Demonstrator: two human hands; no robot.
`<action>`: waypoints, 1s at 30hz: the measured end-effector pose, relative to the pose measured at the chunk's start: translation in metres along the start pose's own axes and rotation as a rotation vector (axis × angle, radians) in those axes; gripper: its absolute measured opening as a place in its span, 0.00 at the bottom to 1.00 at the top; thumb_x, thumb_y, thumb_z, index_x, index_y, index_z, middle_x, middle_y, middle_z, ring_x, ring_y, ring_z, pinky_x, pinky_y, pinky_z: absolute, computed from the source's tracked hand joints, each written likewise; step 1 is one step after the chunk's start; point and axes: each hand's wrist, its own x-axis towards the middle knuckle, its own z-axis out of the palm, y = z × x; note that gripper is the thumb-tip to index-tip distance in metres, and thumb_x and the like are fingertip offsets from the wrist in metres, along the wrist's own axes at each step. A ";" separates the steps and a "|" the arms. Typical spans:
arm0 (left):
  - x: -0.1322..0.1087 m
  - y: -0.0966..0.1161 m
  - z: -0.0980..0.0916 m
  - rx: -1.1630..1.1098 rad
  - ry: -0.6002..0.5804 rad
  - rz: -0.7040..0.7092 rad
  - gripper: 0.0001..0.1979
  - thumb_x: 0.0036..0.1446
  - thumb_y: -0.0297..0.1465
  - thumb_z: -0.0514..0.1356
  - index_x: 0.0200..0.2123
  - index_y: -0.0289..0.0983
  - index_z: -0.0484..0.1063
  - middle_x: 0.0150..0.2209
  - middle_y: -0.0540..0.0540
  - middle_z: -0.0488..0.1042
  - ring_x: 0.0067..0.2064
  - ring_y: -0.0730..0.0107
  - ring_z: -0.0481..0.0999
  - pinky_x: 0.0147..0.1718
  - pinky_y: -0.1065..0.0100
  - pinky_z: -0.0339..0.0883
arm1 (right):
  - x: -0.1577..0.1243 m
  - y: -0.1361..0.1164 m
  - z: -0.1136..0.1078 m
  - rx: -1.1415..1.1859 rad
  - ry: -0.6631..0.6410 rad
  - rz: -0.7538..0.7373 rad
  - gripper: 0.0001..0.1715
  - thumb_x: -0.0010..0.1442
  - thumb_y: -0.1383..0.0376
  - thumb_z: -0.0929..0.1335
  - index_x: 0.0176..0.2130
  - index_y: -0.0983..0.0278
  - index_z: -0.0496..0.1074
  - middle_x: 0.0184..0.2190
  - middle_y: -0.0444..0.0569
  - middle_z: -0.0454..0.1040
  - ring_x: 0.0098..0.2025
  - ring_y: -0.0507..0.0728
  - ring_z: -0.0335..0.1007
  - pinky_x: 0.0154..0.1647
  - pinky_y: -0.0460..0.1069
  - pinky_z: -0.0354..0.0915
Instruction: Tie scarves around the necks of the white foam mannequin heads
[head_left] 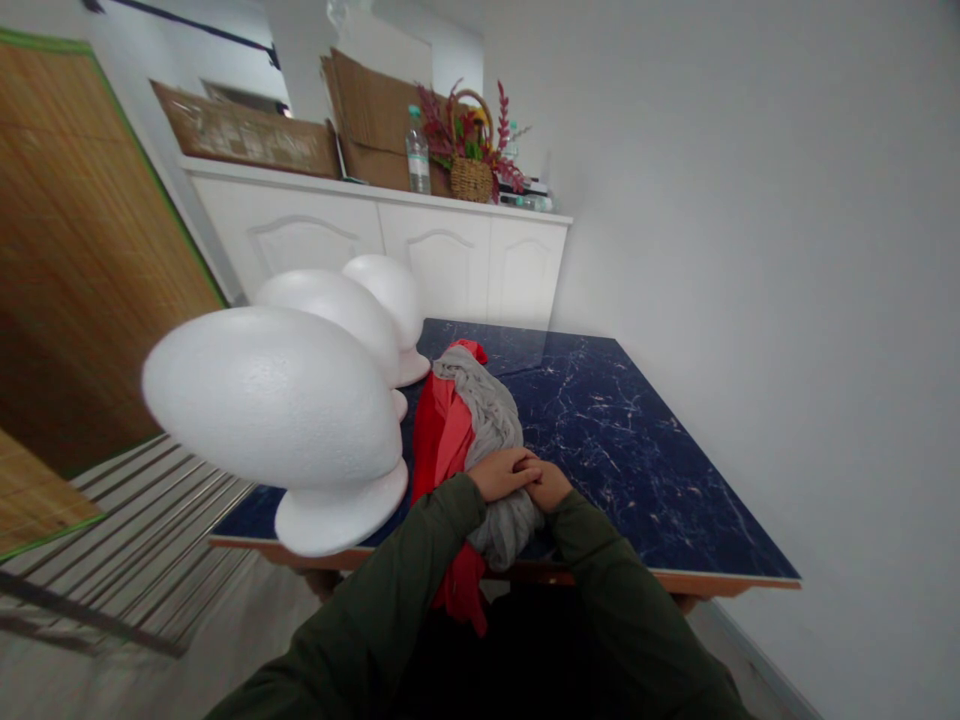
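Note:
A grey cloth point(486, 420) lies heaped over a red cloth point(442, 440) on the dark blue marbled table point(622, 440); both hang over the near edge. My left hand point(504, 472) rests on the grey cloth with its fingers curled over my right hand point(550, 486). Both hands are closed together on top of the grey fabric, which bunches beneath them. Dark green sleeves cover both arms.
Three white foam mannequin heads stand in a row on the table's left side: the nearest point(281, 420), a middle one point(337, 310) and a far one point(386, 290). A white cabinet point(420, 250) behind carries cardboard, a water bottle point(417, 155) and a flower basket point(471, 150). A white wall runs along the right.

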 end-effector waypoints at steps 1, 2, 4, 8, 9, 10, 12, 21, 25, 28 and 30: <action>0.000 0.000 0.000 0.000 0.001 0.000 0.18 0.55 0.40 0.50 0.44 0.37 0.67 0.41 0.47 0.72 0.42 0.68 0.69 0.41 0.69 0.61 | 0.000 0.000 0.000 -0.005 -0.004 0.003 0.15 0.49 0.70 0.60 0.34 0.64 0.73 0.35 0.48 0.75 0.39 0.56 0.69 0.41 0.50 0.64; 0.000 -0.001 0.000 0.001 0.000 -0.003 0.19 0.55 0.40 0.50 0.44 0.37 0.67 0.41 0.47 0.72 0.42 0.68 0.69 0.41 0.69 0.61 | 0.000 -0.001 0.000 -0.009 -0.007 0.006 0.15 0.49 0.70 0.60 0.34 0.63 0.73 0.35 0.48 0.75 0.39 0.55 0.69 0.42 0.50 0.64; 0.001 -0.001 0.001 -0.001 -0.003 -0.012 0.19 0.54 0.40 0.50 0.44 0.37 0.67 0.41 0.47 0.72 0.42 0.68 0.69 0.42 0.69 0.61 | 0.000 -0.002 -0.001 -0.016 -0.008 0.013 0.15 0.50 0.70 0.60 0.34 0.63 0.73 0.35 0.47 0.75 0.39 0.55 0.69 0.42 0.50 0.64; 0.000 0.001 0.000 -0.018 -0.007 -0.016 0.18 0.54 0.40 0.50 0.44 0.37 0.67 0.41 0.47 0.72 0.42 0.69 0.69 0.42 0.69 0.61 | 0.000 -0.003 -0.001 -0.014 -0.004 0.018 0.15 0.49 0.70 0.60 0.33 0.63 0.73 0.34 0.47 0.75 0.39 0.55 0.69 0.42 0.50 0.64; 0.000 0.001 0.000 -0.020 -0.006 -0.016 0.18 0.54 0.40 0.50 0.44 0.37 0.67 0.41 0.47 0.72 0.41 0.69 0.69 0.42 0.70 0.61 | 0.000 -0.003 -0.001 -0.011 -0.004 0.017 0.15 0.49 0.70 0.60 0.33 0.63 0.73 0.34 0.47 0.75 0.39 0.55 0.69 0.42 0.50 0.64; -0.001 0.001 0.000 -0.019 -0.005 -0.017 0.18 0.54 0.39 0.51 0.44 0.37 0.67 0.41 0.47 0.72 0.41 0.69 0.69 0.42 0.70 0.61 | 0.000 -0.003 -0.001 -0.007 -0.003 0.014 0.15 0.49 0.70 0.60 0.33 0.63 0.73 0.34 0.48 0.75 0.39 0.55 0.69 0.41 0.50 0.65; -0.001 0.001 0.000 -0.013 -0.005 -0.017 0.18 0.54 0.39 0.51 0.44 0.37 0.67 0.40 0.47 0.72 0.41 0.69 0.70 0.41 0.70 0.62 | -0.001 -0.003 0.000 0.003 0.000 0.011 0.15 0.49 0.71 0.60 0.34 0.63 0.73 0.34 0.47 0.75 0.38 0.55 0.69 0.41 0.50 0.65; -0.017 0.022 -0.010 0.106 0.237 0.068 0.18 0.52 0.36 0.52 0.46 0.36 0.65 0.49 0.43 0.68 0.51 0.64 0.66 0.52 0.61 0.56 | 0.001 0.003 0.000 -0.016 -0.013 0.045 0.12 0.51 0.68 0.61 0.33 0.65 0.73 0.32 0.49 0.75 0.37 0.56 0.69 0.41 0.51 0.64; -0.101 0.046 -0.017 0.247 0.476 0.222 0.14 0.49 0.33 0.54 0.42 0.42 0.67 0.44 0.45 0.72 0.47 0.62 0.69 0.53 0.54 0.56 | 0.002 0.003 0.001 -0.038 -0.036 0.024 0.14 0.53 0.68 0.61 0.36 0.64 0.73 0.34 0.48 0.74 0.38 0.56 0.69 0.42 0.51 0.63; -0.180 0.034 -0.015 0.323 0.742 0.101 0.09 0.45 0.31 0.56 0.34 0.45 0.68 0.33 0.46 0.73 0.38 0.59 0.73 0.40 0.52 0.67 | 0.002 0.001 0.001 -0.036 -0.040 0.014 0.14 0.53 0.68 0.61 0.36 0.63 0.73 0.35 0.47 0.74 0.39 0.56 0.69 0.43 0.51 0.62; -0.219 0.014 -0.015 0.343 1.042 -0.092 0.11 0.40 0.32 0.60 0.31 0.42 0.66 0.32 0.45 0.71 0.36 0.57 0.72 0.38 0.51 0.67 | 0.001 0.000 0.002 -0.048 -0.043 0.009 0.14 0.53 0.68 0.61 0.36 0.63 0.73 0.35 0.47 0.74 0.39 0.56 0.69 0.42 0.51 0.63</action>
